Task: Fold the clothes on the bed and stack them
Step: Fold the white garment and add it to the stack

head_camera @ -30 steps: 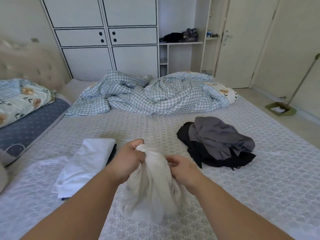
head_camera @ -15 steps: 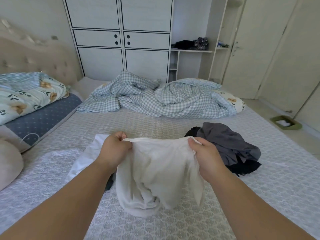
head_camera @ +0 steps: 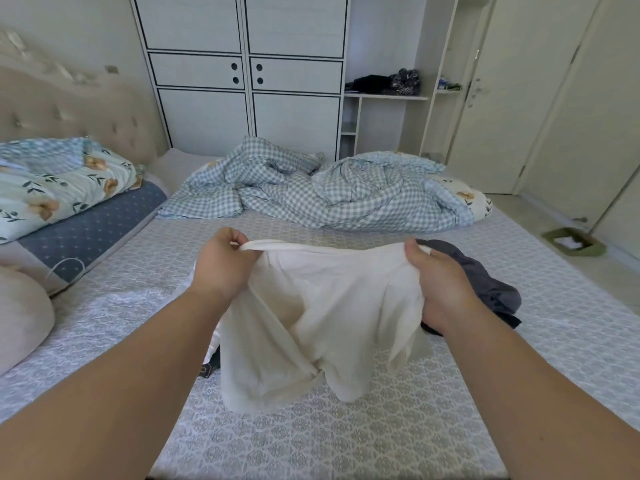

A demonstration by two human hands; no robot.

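over the bed [head_camera: 346, 427] i'm seeing the left hand [head_camera: 221, 268] and right hand [head_camera: 438, 282] both gripping a white garment [head_camera: 322, 323], fingers curled round its top edge, dark clothes [head_camera: 485, 282] lying behind.

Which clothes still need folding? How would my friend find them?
Look at the bed, to the right of the white garment both hands hold up. The dark grey pile lies crumpled behind the right hand, the only dark clothing heap there.

Both bare forearms reach forward, the left hand [head_camera: 224, 268] and right hand [head_camera: 437, 285] raised apart at one height, fingers curled (each pinching cloth).
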